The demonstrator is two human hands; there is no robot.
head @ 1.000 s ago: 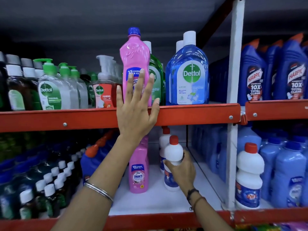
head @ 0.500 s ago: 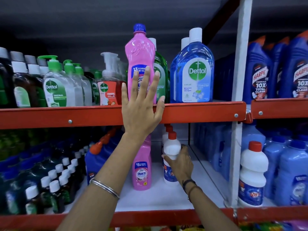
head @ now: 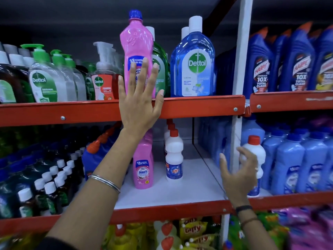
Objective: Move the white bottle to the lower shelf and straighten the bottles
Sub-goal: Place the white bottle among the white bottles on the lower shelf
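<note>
Nearest to me were the person's two arms, reaching up from below. The left hand was spread flat with its fingers wide, laid over the red front rail of the upper shelf and against the lower part of a tall pink bottle that stood upright there; it gripped nothing. A pair of thin silver bangles circled that wrist. The right hand was loose and half curled, holding nothing, hanging in front of the white upright post, just beside a white bottle with a red cap in the right bay. Whether its fingertips touched that bottle I could not tell. Two dark bands sat on that wrist.

Beyond the hands, on the lower shelf, the white bottle stood upright and free of both hands, at the front of a short row; I counted two more red caps behind it. One second pink bottle stood just to its left, partly hidden by the left forearm.

Farther back on the upper shelf, one blue Dettol bottle stood right of the tall pink one, a second white cap showing behind it. To the left I counted three green-pump soap bottles.
</note>
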